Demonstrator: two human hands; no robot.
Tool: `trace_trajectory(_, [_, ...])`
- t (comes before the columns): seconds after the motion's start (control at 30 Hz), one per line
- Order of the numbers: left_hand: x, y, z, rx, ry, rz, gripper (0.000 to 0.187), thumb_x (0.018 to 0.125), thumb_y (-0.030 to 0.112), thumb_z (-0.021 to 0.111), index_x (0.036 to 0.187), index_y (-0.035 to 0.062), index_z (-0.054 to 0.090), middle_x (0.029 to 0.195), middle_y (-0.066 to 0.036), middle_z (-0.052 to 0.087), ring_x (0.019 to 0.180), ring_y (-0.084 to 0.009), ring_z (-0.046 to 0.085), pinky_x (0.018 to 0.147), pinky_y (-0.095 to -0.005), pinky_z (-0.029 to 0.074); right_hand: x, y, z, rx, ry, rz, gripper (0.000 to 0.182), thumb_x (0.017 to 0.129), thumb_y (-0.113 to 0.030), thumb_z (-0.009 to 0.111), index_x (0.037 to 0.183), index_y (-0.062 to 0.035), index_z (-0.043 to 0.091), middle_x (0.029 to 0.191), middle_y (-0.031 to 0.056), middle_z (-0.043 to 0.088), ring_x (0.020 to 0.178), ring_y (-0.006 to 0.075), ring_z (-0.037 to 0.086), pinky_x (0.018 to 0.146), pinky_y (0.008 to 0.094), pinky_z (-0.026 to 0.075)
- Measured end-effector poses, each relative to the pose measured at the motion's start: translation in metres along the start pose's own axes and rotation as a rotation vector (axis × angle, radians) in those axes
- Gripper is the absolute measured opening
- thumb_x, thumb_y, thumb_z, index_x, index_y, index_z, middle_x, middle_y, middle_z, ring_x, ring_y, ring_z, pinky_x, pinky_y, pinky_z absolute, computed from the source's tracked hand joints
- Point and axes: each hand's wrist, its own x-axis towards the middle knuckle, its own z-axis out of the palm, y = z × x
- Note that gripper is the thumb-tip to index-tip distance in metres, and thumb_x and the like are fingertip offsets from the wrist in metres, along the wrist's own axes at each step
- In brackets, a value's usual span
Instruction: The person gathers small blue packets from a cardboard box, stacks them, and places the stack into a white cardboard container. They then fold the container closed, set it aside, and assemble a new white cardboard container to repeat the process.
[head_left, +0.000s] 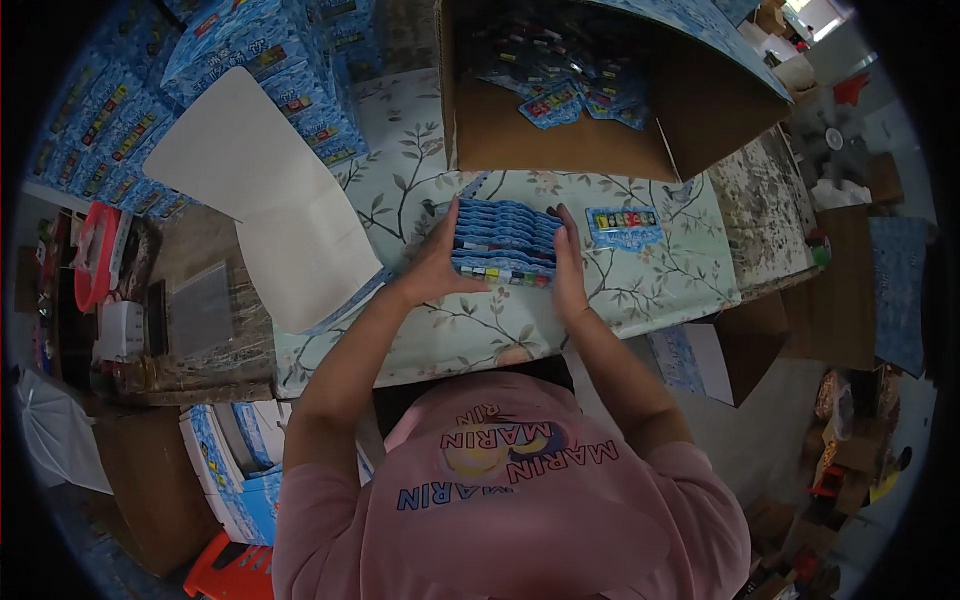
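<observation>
A stack of blue printed packs (505,238) with a row of coloured pieces along its near side stands on the flowered tablecloth (450,335). My left hand (435,262) presses against the stack's left side, and my right hand (570,265) is on its right side, so both hands hold it between them. To the right of my right hand lies a single blue pack (625,229). Beyond the stack, an open cardboard box (570,152) lies with its opening toward me and contains many loose packs (552,104).
An unfolded white card box (300,235) lies left of my left arm. Blue printed boxes (290,85) are piled at the back left. A red-rimmed item (97,262) sits on the left table. Open cartons (745,350) stand below the table's right edge.
</observation>
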Motion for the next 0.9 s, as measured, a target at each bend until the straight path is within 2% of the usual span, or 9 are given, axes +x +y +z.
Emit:
trace_trajectory(0.13, [0.002, -0.003, 0.001, 0.061, 0.012, 0.000, 0.135, 0.057, 0.033, 0.087, 0.145, 0.0034, -0.011, 0.142, -0.025, 0.025, 0.133, -0.0374, 0.027, 0.110, -0.0398, 0.024, 0.005, -0.013, -0.002, 0.064, 0.021, 0.044, 0.079, 0.086, -0.038, 0.063, 0.143, -0.0017, 0.020, 0.139, 0.0215, 0.035, 0.129, 0.0279, 0.035, 0.108, 0.0330, 0.025])
trace_trajectory(0.2, [0.001, -0.008, 0.005, 0.051, 0.053, 0.027, 0.134, 0.057, 0.033, 0.087, 0.145, 0.0033, -0.011, 0.141, -0.026, 0.027, 0.132, -0.0385, 0.028, 0.110, -0.0412, 0.024, 0.007, -0.038, -0.017, -0.662, -0.138, -0.037, 0.101, 0.070, -0.039, 0.078, 0.143, -0.0012, 0.019, 0.136, 0.0243, 0.037, 0.127, 0.0325, 0.038, 0.108, 0.0367, 0.027])
trace_trajectory(0.3, [0.000, 0.004, -0.001, -0.045, 0.007, -0.045, 0.135, 0.056, 0.035, 0.087, 0.145, 0.0036, -0.010, 0.142, -0.026, 0.026, 0.133, -0.0402, 0.026, 0.111, -0.0432, 0.022, 0.016, -0.063, -0.012, -0.939, -0.308, -0.053, 0.113, 0.059, -0.040, 0.084, 0.143, -0.0019, 0.018, 0.134, 0.0243, 0.037, 0.126, 0.0364, 0.037, 0.108, 0.0401, 0.028])
trace_trajectory(0.4, [-0.007, -0.001, 0.003, 0.084, 0.033, 0.007, 0.135, 0.056, 0.037, 0.086, 0.145, 0.0038, -0.010, 0.144, -0.026, 0.024, 0.133, -0.0413, 0.025, 0.112, -0.0449, 0.019, 0.013, -0.067, -0.007, -1.032, -0.401, 0.029, 0.112, 0.060, -0.038, 0.084, 0.144, -0.0054, 0.017, 0.136, 0.0243, 0.035, 0.127, 0.0385, 0.035, 0.107, 0.0424, 0.030])
trace_trajectory(0.63, [-0.011, -0.002, 0.006, 0.094, 0.042, 0.036, 0.135, 0.056, 0.039, 0.085, 0.145, 0.0052, -0.010, 0.146, -0.025, 0.022, 0.134, -0.0429, 0.024, 0.113, -0.0455, 0.018, 0.006, -0.058, -0.008, -0.886, -0.323, -0.055, 0.106, 0.066, -0.041, 0.081, 0.144, -0.0070, 0.017, 0.139, 0.0231, 0.034, 0.128, 0.0362, 0.036, 0.106, 0.0408, 0.032])
trace_trajectory(0.7, [-0.009, -0.003, 0.007, 0.117, 0.090, 0.076, 0.135, 0.055, 0.038, 0.086, 0.145, 0.0049, -0.009, 0.146, -0.025, 0.022, 0.133, -0.0436, 0.024, 0.112, -0.0453, 0.019, 0.012, -0.055, -0.014, -0.461, -0.299, 0.068, 0.088, 0.074, -0.041, 0.075, 0.139, -0.0022, 0.030, 0.133, 0.0223, 0.042, 0.123, 0.0334, 0.044, 0.100, 0.0383, 0.039])
trace_trajectory(0.73, [-0.009, -0.002, 0.007, 0.115, 0.080, 0.074, 0.135, 0.055, 0.038, 0.086, 0.145, 0.0049, -0.009, 0.146, -0.025, 0.022, 0.133, -0.0436, 0.024, 0.112, -0.0453, 0.019, 0.016, -0.051, -0.017, -0.455, -0.295, 0.076, 0.088, 0.074, -0.041, 0.075, 0.139, -0.0022, 0.030, 0.133, 0.0223, 0.042, 0.123, 0.0334, 0.044, 0.100, 0.0383, 0.039])
trace_trajectory(0.8, [-0.010, 0.001, 0.007, 0.130, 0.082, 0.011, 0.135, 0.054, 0.037, 0.086, 0.145, 0.0036, -0.007, 0.146, -0.024, 0.023, 0.133, -0.0431, 0.026, 0.111, -0.0451, 0.021, 0.022, -0.043, -0.020, -0.452, -0.294, 0.034, 0.064, 0.085, -0.034, 0.066, 0.135, -0.0028, 0.040, 0.127, 0.0176, 0.051, 0.116, 0.0259, 0.051, 0.094, 0.0332, 0.043])
trace_trajectory(0.9, [-0.009, -0.001, 0.008, 0.118, 0.084, 0.021, 0.135, 0.053, 0.035, 0.087, 0.145, 0.0034, -0.006, 0.147, -0.023, 0.022, 0.133, -0.0425, 0.026, 0.111, -0.0451, 0.022, 0.029, -0.039, -0.020, -0.333, -0.275, 0.081, 0.052, 0.088, -0.031, 0.063, 0.128, -0.0009, 0.048, 0.118, 0.0150, 0.057, 0.110, 0.0231, 0.055, 0.093, 0.0325, 0.043])
